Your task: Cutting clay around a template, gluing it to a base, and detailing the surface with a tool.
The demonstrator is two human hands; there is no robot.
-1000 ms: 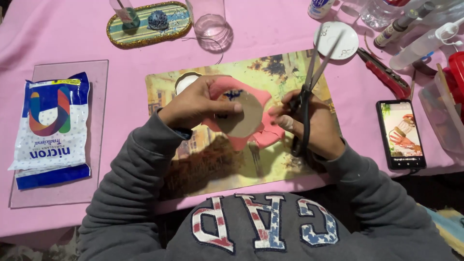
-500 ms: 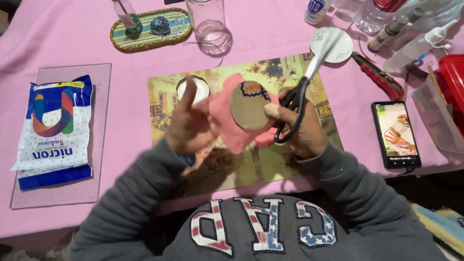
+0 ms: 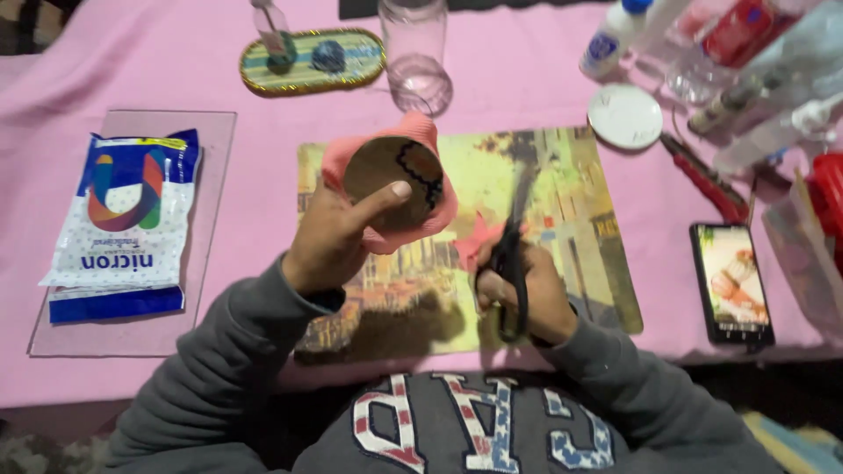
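— Where is the left hand?
— Raised at about eleven o'clock, forearm angled up from seven, thumb pressed flat and fingers curled in a grip.
— And the right hand?
— Lower, near four o'clock of the left, fist closed, knuckles up, grey-sleeved elbow bent back toward five.

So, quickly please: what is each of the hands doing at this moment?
Left hand: closed on a brown disc wrapped in pink material.
Right hand: closed on black scissors, with a pink scrap beside them.
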